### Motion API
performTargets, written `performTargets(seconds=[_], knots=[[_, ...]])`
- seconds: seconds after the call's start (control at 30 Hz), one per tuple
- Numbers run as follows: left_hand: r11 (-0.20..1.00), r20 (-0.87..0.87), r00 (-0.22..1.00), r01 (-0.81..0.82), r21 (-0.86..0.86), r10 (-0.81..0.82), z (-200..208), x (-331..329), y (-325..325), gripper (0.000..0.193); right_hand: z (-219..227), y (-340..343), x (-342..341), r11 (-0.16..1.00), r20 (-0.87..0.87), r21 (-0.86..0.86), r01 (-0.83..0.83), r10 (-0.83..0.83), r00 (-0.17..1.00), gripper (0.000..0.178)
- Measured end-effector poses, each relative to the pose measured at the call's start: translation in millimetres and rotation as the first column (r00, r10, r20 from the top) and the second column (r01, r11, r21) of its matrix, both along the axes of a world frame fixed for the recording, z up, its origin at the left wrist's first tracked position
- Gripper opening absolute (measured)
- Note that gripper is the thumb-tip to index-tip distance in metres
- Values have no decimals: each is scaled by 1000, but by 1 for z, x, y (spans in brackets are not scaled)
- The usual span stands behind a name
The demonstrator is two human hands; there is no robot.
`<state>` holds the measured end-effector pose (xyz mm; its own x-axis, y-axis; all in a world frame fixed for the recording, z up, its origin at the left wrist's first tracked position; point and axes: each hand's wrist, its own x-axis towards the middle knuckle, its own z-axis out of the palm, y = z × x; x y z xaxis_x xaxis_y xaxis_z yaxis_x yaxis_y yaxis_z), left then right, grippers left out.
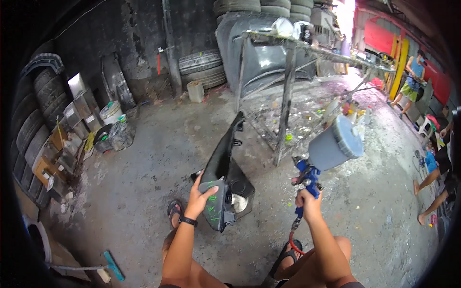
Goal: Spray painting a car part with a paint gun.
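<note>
My left hand [198, 198] is closed round the lower end of a long, tapering dark panel [222, 156], its thumb on a grey face with green marks. The panel tilts up and away from me, its thin tip pointing far and slightly right. Behind its lower part is a black container [242, 188] with something whitish in it. In my right hand [309, 201] is a blue spray gun [309, 176], gripped by the handle. A large grey paint cup [335, 144] sits on top of the gun, leaning right. From the handle's base a red hose [294, 242] runs down past my right foot.
A paint-spattered metal stand [287, 91] is ahead, with a car hood [264, 60] behind it. Tyres [36, 129], cans and a white bucket [111, 113] line the left. A teal squeegee [113, 266] lies near left. Other people [413, 79] are at the right.
</note>
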<state>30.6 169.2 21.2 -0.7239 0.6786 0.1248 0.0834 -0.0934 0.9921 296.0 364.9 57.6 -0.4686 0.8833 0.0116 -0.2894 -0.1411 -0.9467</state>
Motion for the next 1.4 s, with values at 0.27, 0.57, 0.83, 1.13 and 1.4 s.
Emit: performTargets(seconds=[0.27, 0.57, 0.83, 1.13, 1.4], knots=[[970, 428, 904, -99, 223, -6, -9, 2, -10, 50, -19, -7, 0, 997, 52, -47, 67, -65, 997, 3], [867, 605, 705, 27, 497, -369, 10, 16, 5, 69, 3, -7, 22, 993, -108, -28, -117, 113, 988, 31], [890, 747, 573, -65, 452, -338, 8, 4, 13, 33, 7, -4, 15, 994, 49, -46, 96, -94, 994, 8], [963, 612, 770, 14, 269, -182, -3, 13, 22, 48, 25, -9, 20, 998, -144, -19, -59, 56, 988, 42], [1000, -11, 1000, -21, 2, 21, 3, 15, 23, 62, 32, -8, 31, 977, -133, -21, -210, 206, 970, 46]])
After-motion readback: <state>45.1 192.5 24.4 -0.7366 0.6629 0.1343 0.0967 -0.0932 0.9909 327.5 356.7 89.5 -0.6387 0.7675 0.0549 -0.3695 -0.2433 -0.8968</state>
